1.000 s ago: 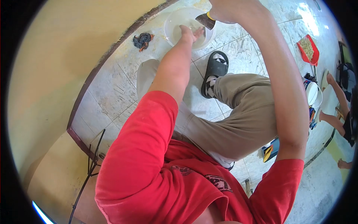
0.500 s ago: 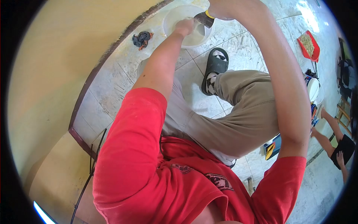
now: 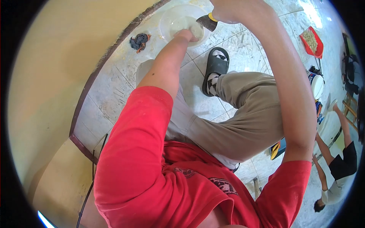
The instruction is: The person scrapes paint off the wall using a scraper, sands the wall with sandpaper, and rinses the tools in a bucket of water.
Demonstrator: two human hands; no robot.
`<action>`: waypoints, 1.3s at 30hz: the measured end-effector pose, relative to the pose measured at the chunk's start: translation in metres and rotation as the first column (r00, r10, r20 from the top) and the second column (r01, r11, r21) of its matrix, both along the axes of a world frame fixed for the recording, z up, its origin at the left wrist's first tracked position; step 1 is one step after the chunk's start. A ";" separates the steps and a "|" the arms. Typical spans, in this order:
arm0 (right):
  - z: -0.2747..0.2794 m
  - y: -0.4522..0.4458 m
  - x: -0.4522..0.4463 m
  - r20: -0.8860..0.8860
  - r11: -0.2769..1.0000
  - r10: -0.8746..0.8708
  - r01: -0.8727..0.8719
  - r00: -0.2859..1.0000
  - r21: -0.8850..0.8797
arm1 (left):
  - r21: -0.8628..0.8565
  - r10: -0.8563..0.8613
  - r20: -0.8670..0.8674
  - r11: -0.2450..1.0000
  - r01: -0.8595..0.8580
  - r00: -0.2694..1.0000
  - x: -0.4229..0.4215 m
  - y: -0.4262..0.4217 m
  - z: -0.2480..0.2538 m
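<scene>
My left hand (image 3: pixel 185 35) reaches down into a whitish, translucent bucket (image 3: pixel 164 23) with cloudy liquid inside. Its fingers curl inward beside a pale, greyish patch, and what they hold is unclear. At the top edge, my right hand (image 3: pixel 227 10) grips a putty knife (image 3: pixel 207 22) with a dark, smeared blade and a yellow collar. The blade points left, over the right side of the bucket's rim. Part of the right hand is cut off by the frame edge.
A dark crumpled rag (image 3: pixel 140 41) lies left of the bucket, near the wall. A red dustpan (image 3: pixel 319 47) with pale debris and a white tub (image 3: pixel 316 85) are at right. Black rods (image 3: pixel 91 182) stand by the wall. Another person (image 3: pixel 340 167) bends over farther right.
My left hand has moved down and slightly left inside the bucket, away from the putty knife. The right hand barely moved. The other person shows more fully now.
</scene>
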State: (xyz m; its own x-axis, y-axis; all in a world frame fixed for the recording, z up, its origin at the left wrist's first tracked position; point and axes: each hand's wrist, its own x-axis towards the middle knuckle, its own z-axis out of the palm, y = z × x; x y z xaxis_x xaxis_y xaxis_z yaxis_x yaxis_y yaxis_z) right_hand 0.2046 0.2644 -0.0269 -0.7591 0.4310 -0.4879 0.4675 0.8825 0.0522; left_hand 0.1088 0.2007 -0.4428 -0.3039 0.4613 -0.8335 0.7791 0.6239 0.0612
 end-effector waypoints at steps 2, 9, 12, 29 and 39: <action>-0.003 0.003 -0.001 0.018 0.999 -0.030 0.029 0.999 0.028 | 0.130 0.114 -0.041 0.986 -0.108 0.993 0.005 -0.008 -0.004; 0.005 0.007 0.005 -0.017 1.000 -0.027 0.028 0.999 0.004 | -0.125 0.131 0.064 0.985 -0.123 0.989 0.005 0.008 0.017; 0.005 0.006 -0.002 0.005 1.000 -0.021 0.021 1.000 0.000 | -0.089 0.026 0.037 0.996 -0.023 0.999 -0.006 0.005 -0.010; -0.006 0.001 -0.013 -0.003 0.998 -0.048 0.048 0.999 0.050 | -0.163 0.664 0.747 0.144 -0.976 -0.027 -0.054 0.015 0.045; 0.003 -0.003 -0.011 0.072 0.995 -0.098 0.097 0.993 0.019 | -0.313 0.521 0.763 -0.219 -0.924 -0.382 -0.030 0.011 -0.013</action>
State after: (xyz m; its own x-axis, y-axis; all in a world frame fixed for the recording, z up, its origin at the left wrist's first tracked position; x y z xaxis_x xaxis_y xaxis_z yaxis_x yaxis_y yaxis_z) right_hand 0.1936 0.2615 -0.0238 -0.6758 0.5088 -0.5334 0.5455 0.8319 0.1023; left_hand 0.0788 0.2120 -0.4563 -0.3134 0.4280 -0.8477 -0.8740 0.2191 0.4337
